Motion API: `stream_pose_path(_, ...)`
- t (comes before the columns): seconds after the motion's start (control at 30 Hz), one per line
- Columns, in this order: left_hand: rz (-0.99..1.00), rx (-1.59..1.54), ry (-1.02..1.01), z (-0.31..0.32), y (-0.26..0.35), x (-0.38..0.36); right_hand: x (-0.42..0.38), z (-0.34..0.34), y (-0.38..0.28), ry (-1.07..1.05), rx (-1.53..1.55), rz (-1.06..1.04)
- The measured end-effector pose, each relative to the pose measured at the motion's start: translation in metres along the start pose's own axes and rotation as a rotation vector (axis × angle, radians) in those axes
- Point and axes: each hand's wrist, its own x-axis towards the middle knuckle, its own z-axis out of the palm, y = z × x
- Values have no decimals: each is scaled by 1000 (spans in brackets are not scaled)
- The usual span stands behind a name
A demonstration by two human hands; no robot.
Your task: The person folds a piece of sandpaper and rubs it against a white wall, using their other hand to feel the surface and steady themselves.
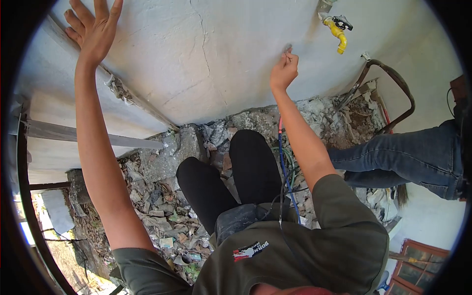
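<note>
My left hand (96, 32) is raised against the white wall (162, 54), fingers spread and nothing in them, beside a thin pipe (142, 103) that slants down the wall. My right hand (284, 71) is closed in a pinch close to the wall's surface. A small greyish bit shows at its fingertips, too small to name, and a dark smudge marks the wall around it. Between my hands a crack (204, 42) runs down the wall. To the right of my right hand, a yellow tap (337, 35) with a black handle sticks out.
Rubble and dry leaves (162, 216) cover the ground around my knees. A concrete block (172, 152) lies at the wall's foot. A bent, rusty pipe (405, 88) stands at right, near another person's jeans-clad leg (403, 152). A blue cable (285, 169) hangs beside my right knee.
</note>
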Motion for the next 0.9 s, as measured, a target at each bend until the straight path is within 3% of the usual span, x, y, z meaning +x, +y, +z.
stream_pose_path(0.07, -14, -33, -14, 1, 2, -1, 16, -27, 0, -55, -38, 112)
stream_pose_path(0.13, 6, -10, 16, 1, 0, -1, 54, -48, 16, 140, -143, 314)
stream_pose_path(0.17, 4, -7, 13, -8, 11, 0, 67, -52, 33, 135, -144, 316)
stream_pose_path(0.23, -287, 215, -355, -32, 43, 7, 87, -48, 65, 244, -283, 284)
stream_pose_path(0.27, -292, 220, -352, -23, 31, 4, 84, -38, 61, 239, -278, 282)
stream_pose_path(0.33, -77, 385, -19, 8, -3, -3, 62, -3, 43, 313, -273, 224)
stream_pose_path(0.37, -74, 387, -20, -4, 6, -1, 30, 6, 32, 196, -252, 152)
stream_pose_path(0.43, -281, 213, -335, -32, 40, 7, -8, -10, 16, 96, -243, 86)
stream_pose_path(0.5, -272, 204, -338, -30, 42, 8, -15, -25, 6, -94, -169, 122)
stream_pose_path(0.57, -277, 214, -334, -23, 29, 4, 27, -46, 27, 92, -245, 45)
stream_pose_path(0.63, -112, 354, -78, 2, 4, -4, 84, -65, 56, 241, -228, 203)
stream_pose_path(0.67, -116, 356, -76, 4, 2, -6, 98, -61, 61, 239, -225, 200)
stream_pose_path(0.73, -87, 354, -30, 6, 3, -6, 121, -55, 59, 265, -250, 45)
stream_pose_path(0.83, -118, 327, -89, 1, 4, -4, 87, -4, 24, 357, -282, 118)
stream_pose_path(0.9, -115, 361, -78, 3, 1, -1, 50, 9, 21, 302, -154, -30)
